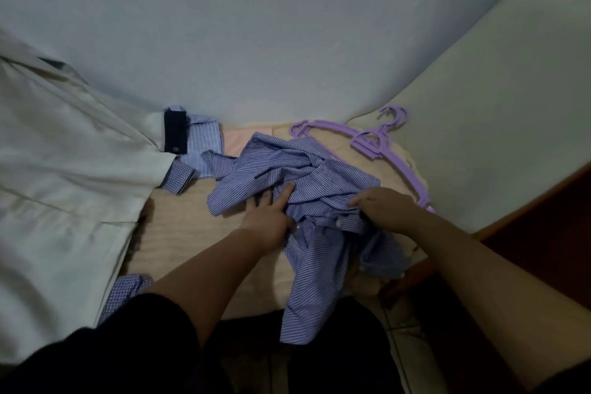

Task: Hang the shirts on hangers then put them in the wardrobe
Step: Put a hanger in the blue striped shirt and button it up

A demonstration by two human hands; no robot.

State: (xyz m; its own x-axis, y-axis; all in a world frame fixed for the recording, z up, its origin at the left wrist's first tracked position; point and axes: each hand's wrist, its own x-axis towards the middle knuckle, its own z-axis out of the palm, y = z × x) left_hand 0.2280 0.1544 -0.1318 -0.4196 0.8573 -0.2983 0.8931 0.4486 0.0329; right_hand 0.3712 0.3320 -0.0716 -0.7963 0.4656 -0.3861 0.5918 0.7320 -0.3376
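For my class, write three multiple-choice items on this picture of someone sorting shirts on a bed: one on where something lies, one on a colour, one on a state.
1. Where do the hangers lie?
A. On the bed, beyond the right hand
B. On the floor
C. Under the white shirt

2. What colour are the hangers?
A. Green
B. Purple
C. Black

3. In what state is the blue striped shirt under the hands?
A. Neatly folded
B. Already on a hanger
C. Crumpled in a heap, part of it drooping over the bed edge

Answers:
1. A: they rest on the bedding, farther from the person than the right hand.
2. B: the plastic is plainly purple.
3. C: the cloth is bunched, the left hand rests on it with fingers extended, the right hand's grip bunches its cloth, and no hanger is in it.
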